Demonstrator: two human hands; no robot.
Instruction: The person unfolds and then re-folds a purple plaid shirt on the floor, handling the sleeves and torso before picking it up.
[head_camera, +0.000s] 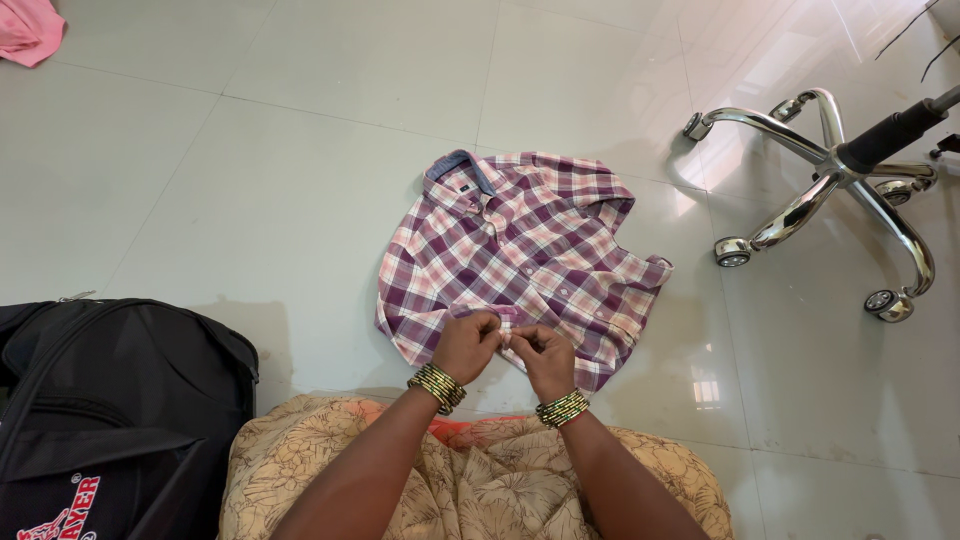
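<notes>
A purple, pink and white checked shirt (520, 250) lies flat on the pale tiled floor (300, 150), collar pointing away from me, front placket running toward me. My left hand (466, 345) and my right hand (543, 352) meet at the near hem, both pinching the shirt's front edge close together. Each wrist wears a stack of gold bangles. My fingertips cover the spot where the two edges meet.
A black bag (110, 400) sits at the lower left. The chrome wheeled base of an office chair (830, 190) stands at the right. A pink cloth (28, 30) lies in the top left corner. My patterned tan garment (470, 480) fills the bottom centre.
</notes>
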